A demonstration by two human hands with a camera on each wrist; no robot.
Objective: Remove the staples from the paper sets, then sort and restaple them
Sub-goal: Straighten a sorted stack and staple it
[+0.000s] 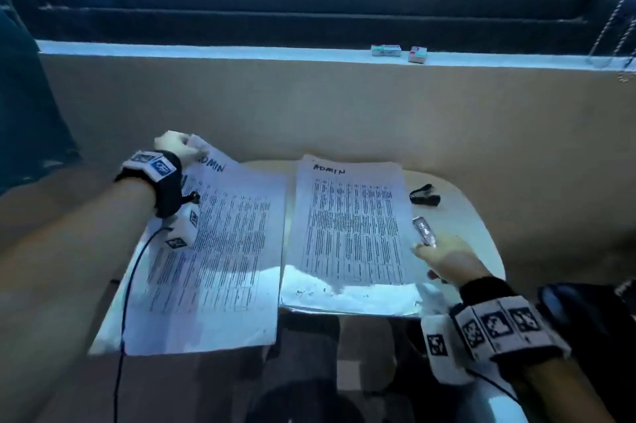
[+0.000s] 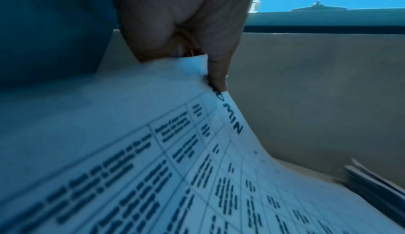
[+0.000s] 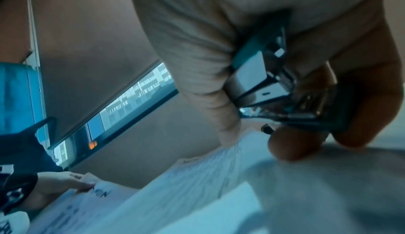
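Observation:
Two printed paper sets headed "ADMIN" lie side by side on a small desk [image 1: 475, 216]. My left hand [image 1: 179, 144] pinches the top left corner of the left paper set [image 1: 220, 250] and lifts it; the left wrist view shows the thumb [image 2: 217, 75] on that corner of the left set [image 2: 153, 159]. The right paper set [image 1: 351, 226] lies flat. Beside its right edge my right hand [image 1: 444, 257] grips a small stapler [image 1: 425, 231], and the right wrist view shows the stapler [image 3: 269, 82] between the fingers. A black staple remover [image 1: 425, 195] lies on the desk at the far right.
A beige wall rises just behind the desk, topped by a window ledge [image 1: 206, 50] with two small boxes [image 1: 399, 52]. A cable [image 1: 124, 319] runs from my left wrist across the left set. A dark bag [image 1: 592, 312] sits at the right.

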